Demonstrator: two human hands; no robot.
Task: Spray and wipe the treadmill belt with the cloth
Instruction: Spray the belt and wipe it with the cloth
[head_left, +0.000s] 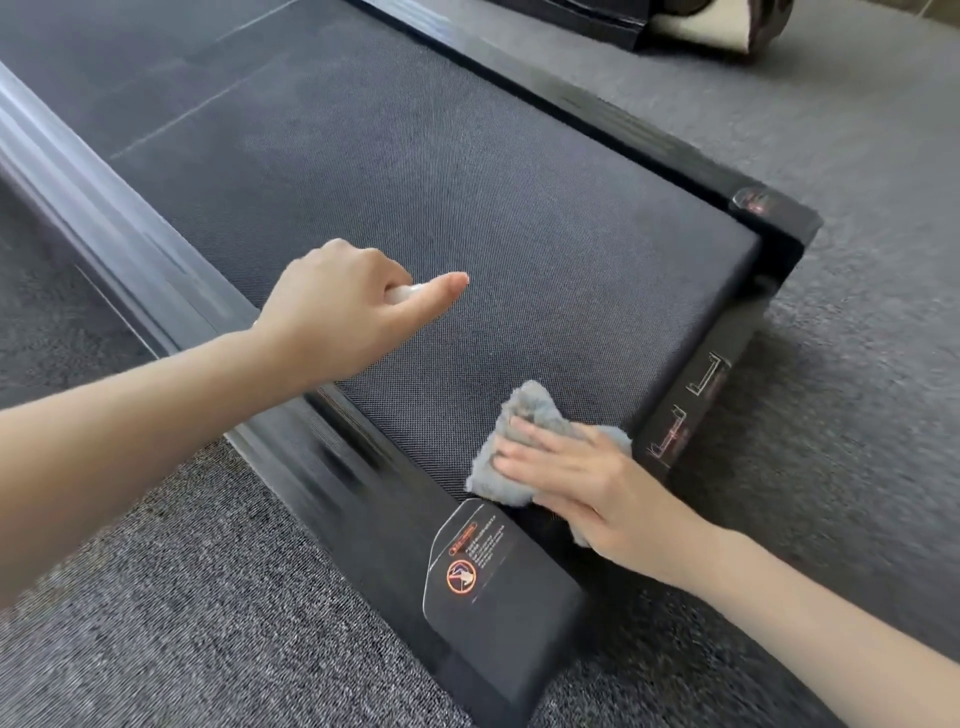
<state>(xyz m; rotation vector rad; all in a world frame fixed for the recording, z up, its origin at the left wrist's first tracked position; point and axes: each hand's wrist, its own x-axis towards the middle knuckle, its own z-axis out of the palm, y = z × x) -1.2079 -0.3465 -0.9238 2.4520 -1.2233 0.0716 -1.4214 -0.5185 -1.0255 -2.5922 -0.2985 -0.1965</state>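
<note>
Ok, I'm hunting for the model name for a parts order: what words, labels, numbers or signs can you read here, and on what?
No word, brand or number is legible.
Warning sticker on the near end cap: orange circle-and-slash sign; its print is too small to read.
Sticker on the far corner cap: reddish marks, blurred.
Rear cover: white line diagrams with red marks, no readable text.

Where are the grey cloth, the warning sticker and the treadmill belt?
grey cloth (535, 402): head view, bunched top above the fingers.
warning sticker (470, 558): head view, its middle.
treadmill belt (519, 208): head view, bare middle stretch.
</note>
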